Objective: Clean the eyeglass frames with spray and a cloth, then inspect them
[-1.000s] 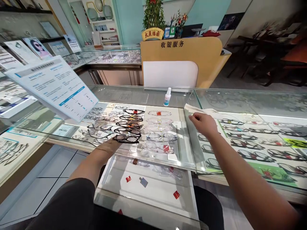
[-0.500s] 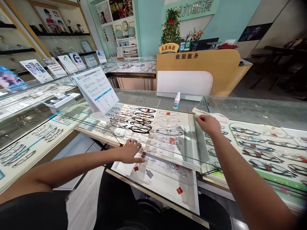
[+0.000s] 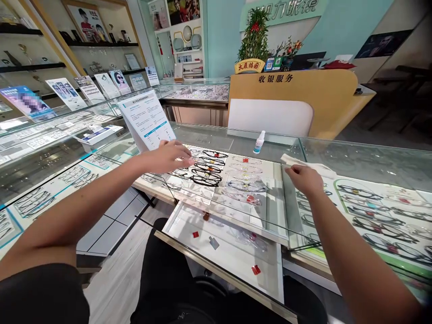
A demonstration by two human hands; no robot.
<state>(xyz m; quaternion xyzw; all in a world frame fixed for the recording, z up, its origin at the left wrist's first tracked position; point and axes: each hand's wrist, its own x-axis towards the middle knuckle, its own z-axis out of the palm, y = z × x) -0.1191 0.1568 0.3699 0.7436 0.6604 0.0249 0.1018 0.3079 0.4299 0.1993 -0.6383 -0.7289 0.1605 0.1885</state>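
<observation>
My left hand (image 3: 173, 155) hovers over the glass counter top (image 3: 216, 139), just right of a tilted white info sign (image 3: 147, 118). Its fingers stretch rightward with nothing visible in them, above rows of black eyeglass frames (image 3: 205, 174) under the glass. My right hand (image 3: 304, 178) rests on the glass further right. Its fingers are pinched closed on the edge of a white cloth (image 3: 319, 166). Below the counter edge a white display tray (image 3: 189, 229) is pulled out towards me. It carries small red tags (image 3: 255, 269) and a clear pair of glasses (image 3: 251, 238).
A small spray bottle (image 3: 259, 141) stands on the glass behind my hands. More frames lie in the case at right (image 3: 378, 216) and at left (image 3: 33, 200). An orange cashier desk (image 3: 324, 96) with plants stands behind. Leaflet stands line the left counter (image 3: 67, 92).
My left hand rose from the pulled-out tray to above the glass top by the sign. My right hand stayed on the cloth. The view shifted left.
</observation>
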